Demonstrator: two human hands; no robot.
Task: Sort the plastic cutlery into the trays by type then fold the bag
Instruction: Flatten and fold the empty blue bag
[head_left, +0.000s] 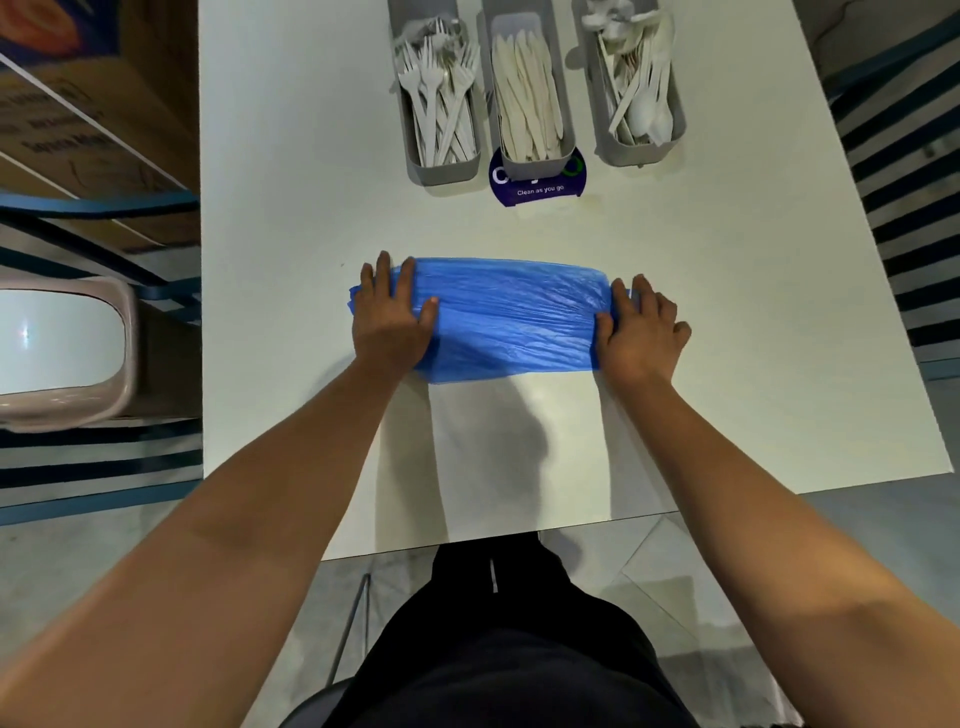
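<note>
The blue bag (511, 317) lies flattened into a wide band across the middle of the white table (291, 208), its long sides running from 9 to 3 o'clock. The left hand (390, 317) rests flat on the bag's 9 o'clock end, fingers straight and spread wide, thumb lying on the plastic. The right hand (641, 325) sits at the 3 o'clock end, fingers straight over the edge; whether the thumb pinches the plastic cannot be told.

At 12 o'clock from the bag, well apart from it, three grey trays stand side by side. The left tray (447, 174) holds forks (439, 98), the middle tray (535, 169) knives (527, 104), the right tray (641, 153) spoons (647, 104). A dark round sticker (540, 189) reading "Clean as you go" shows beneath the middle tray's near end.
</note>
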